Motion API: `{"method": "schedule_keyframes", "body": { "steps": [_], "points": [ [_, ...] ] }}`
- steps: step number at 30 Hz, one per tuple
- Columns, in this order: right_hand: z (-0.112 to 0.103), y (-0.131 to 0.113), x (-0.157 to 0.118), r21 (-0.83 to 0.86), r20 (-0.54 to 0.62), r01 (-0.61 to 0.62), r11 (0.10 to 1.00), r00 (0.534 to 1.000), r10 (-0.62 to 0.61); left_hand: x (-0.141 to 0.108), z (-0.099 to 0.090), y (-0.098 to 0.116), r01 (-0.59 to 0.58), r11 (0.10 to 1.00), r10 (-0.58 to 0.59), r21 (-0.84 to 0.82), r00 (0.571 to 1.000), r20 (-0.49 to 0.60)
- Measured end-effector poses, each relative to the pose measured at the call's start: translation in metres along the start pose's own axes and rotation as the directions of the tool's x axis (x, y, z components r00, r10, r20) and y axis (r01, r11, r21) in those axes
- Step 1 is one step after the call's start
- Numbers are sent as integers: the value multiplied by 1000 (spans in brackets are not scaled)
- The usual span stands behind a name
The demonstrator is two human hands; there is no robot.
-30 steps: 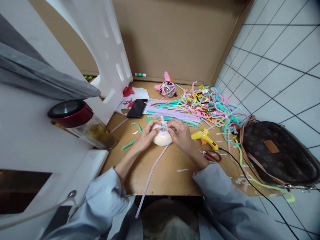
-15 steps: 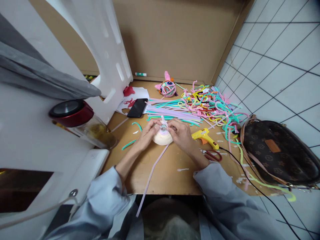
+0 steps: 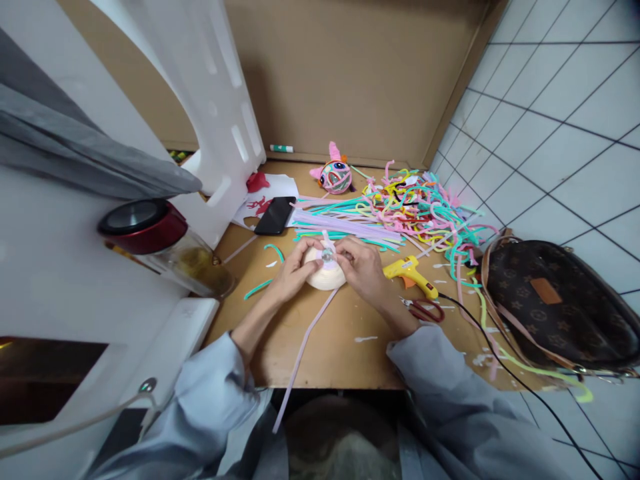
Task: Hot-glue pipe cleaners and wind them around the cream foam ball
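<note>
A round cream-coloured piece (image 3: 326,279), resembling a roll of tape, sits on the table between my hands. In its middle is a small clear, shiny part (image 3: 327,256) with lavender pipe cleaner about it; a short end stands up behind. My left hand (image 3: 295,268) curls around the left side of the round piece, thumb on its top. On the other side, my right hand (image 3: 361,264) is closed in a pinch at the lavender pipe cleaner beside the shiny part; its fingertips are partly hidden. A long lavender pipe cleaner (image 3: 305,347) runs from under the piece past the table edge.
Behind lie straight pipe cleaners (image 3: 350,223) and a tangled heap (image 3: 420,213), with a pink-eared ball figure (image 3: 335,177). A phone (image 3: 276,216) and glass bottle (image 3: 193,263) stand left. To the right are a yellow glue gun (image 3: 411,272), scissors (image 3: 425,310) and a handbag (image 3: 560,303).
My left thumb has shifted down and outward a little on the round piece, showing more of its top left. My right hand has barely moved.
</note>
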State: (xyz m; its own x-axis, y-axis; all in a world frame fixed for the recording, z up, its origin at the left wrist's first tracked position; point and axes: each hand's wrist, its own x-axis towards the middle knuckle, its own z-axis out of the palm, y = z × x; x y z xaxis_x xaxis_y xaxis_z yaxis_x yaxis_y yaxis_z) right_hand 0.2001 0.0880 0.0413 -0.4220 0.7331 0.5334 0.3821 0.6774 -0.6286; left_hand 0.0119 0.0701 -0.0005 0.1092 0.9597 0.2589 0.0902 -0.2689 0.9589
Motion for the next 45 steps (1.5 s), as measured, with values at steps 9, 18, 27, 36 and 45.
{"method": "schedule_keyframes", "body": {
  "steps": [9,18,27,36,45],
  "points": [
    [-1,2,0,3,3,-26,1000,1000,26,-2,0,2,16,1000,-16,3,1000,20],
    [0,6,2,35,-13,-87,996,996,88,-1,1,0,36,997,-36,-64,999,6],
    [-3,4,1,22,8,-89,996,996,89,-1,3,5,61,997,-61,-43,998,-6],
    [-4,2,2,10,17,-104,995,994,104,-1,6,6,64,997,-65,-39,998,-17],
    [-2,4,-2,30,-20,-122,992,992,123,-2,7,6,6,999,-4,33,998,-65]
  ]
}}
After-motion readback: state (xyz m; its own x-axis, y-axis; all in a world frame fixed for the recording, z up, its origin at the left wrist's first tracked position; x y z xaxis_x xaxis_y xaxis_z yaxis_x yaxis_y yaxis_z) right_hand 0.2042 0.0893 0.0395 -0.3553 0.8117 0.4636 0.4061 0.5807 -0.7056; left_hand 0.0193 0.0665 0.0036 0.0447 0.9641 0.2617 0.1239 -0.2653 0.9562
